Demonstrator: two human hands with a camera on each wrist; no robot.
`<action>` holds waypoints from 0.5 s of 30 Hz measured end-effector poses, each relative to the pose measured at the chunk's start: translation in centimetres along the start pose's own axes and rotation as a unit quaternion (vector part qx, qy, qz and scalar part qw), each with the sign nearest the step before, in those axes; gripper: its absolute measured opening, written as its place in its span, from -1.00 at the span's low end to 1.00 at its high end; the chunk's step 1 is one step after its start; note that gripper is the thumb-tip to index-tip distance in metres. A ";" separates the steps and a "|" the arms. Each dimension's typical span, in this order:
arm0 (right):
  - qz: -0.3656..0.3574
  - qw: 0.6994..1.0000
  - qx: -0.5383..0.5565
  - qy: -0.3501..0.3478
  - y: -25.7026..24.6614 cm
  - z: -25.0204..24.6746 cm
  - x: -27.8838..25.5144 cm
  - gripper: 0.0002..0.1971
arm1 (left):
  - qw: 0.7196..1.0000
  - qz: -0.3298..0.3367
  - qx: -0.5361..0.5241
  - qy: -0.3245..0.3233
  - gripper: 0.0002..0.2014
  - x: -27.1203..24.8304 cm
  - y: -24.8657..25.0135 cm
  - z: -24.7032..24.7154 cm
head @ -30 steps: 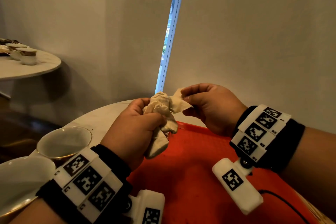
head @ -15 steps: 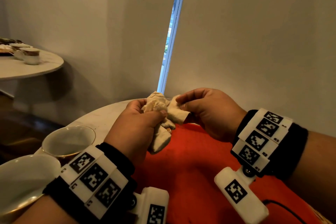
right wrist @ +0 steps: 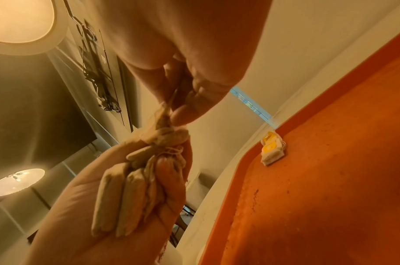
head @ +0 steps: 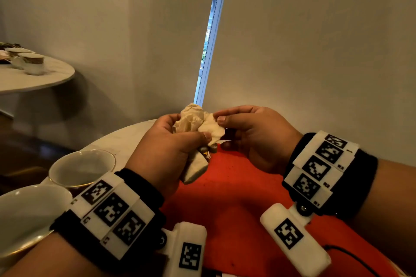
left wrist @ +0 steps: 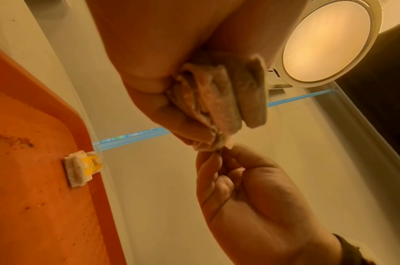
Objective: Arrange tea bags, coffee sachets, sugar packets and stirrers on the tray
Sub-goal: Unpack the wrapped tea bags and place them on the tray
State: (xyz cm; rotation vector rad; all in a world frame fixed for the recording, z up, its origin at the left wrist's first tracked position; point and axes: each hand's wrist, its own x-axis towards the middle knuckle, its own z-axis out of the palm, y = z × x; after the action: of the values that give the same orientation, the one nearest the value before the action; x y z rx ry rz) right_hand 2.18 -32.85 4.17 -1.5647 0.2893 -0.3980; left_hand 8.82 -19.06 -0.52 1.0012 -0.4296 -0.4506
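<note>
left hand (head: 166,148): fingers curled round a bunch of tea bags (head: 193,128), held up over the far end of the tray; bags stick out above and below the fist.
right hand (head: 254,137): thumb and forefinger pinch the top corner of one bag in that bunch; other fingers curled in. Hands almost touching.
tea bags, wrist views: several beige bags packed side by side in the left palm (right wrist: 131,193), strings tangled round them near the top. Exact count can't be told.
tray (head: 236,198): orange, on the worktop (head: 117,141), dark crumbs scattered on it.
lone tea bag (left wrist: 81,169): lies flat on the tray against its far rim, yellow tag on top, well apart from the hands.
cups (head: 81,167): two white cups with gold rims on the worktop, just left of the tray, beside the left wrist.
background: second round table (head: 33,76) further left by the wall, small cups on it; bright slit of window between wall panels.
</note>
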 end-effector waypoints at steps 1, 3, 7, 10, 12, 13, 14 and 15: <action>-0.003 1.000 -0.002 0.006 -0.1 -0.1 0.0 -0.85 | 1.000 0.001 0.000 0.003 -0.60 0.0 0.0 0.0; -0.011 1.000 -0.004 0.024 -0.2 -0.5 0.1 -0.84 | 1.000 0.005 -0.003 0.007 -0.64 0.1 0.0 0.0; -0.018 0.998 -0.034 0.057 -0.4 -1.6 0.6 -0.72 | 0.999 0.013 -0.019 0.033 -0.66 0.3 0.2 -0.2; -0.013 0.996 -0.056 0.067 -0.3 -2.4 1.1 -0.68 | 0.997 0.028 -0.045 0.056 -0.65 0.4 0.6 -0.2; 0.002 0.994 -0.091 0.054 -0.2 -2.7 1.4 -0.74 | 0.995 0.048 -0.041 0.072 -0.65 0.4 0.8 -0.3; 0.012 0.993 -0.112 0.047 -0.2 -2.9 1.5 -0.77 | 0.995 0.056 -0.038 0.077 -0.65 0.5 0.9 -0.3; 0.020 0.990 -0.135 0.039 -0.2 -3.1 1.6 -0.79 | 0.994 0.060 -0.037 0.081 -0.63 0.4 1.1 -0.4; 0.024 0.986 -0.162 0.030 -0.4 -3.2 1.7 -0.80 | 0.994 0.064 -0.036 0.085 -0.62 0.4 1.4 -0.4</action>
State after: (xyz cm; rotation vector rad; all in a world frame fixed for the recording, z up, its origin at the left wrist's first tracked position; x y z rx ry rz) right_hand 2.32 -36.42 4.69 -1.8615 0.4558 -0.3731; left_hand 9.62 -18.35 0.55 0.9286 -0.3197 -0.2618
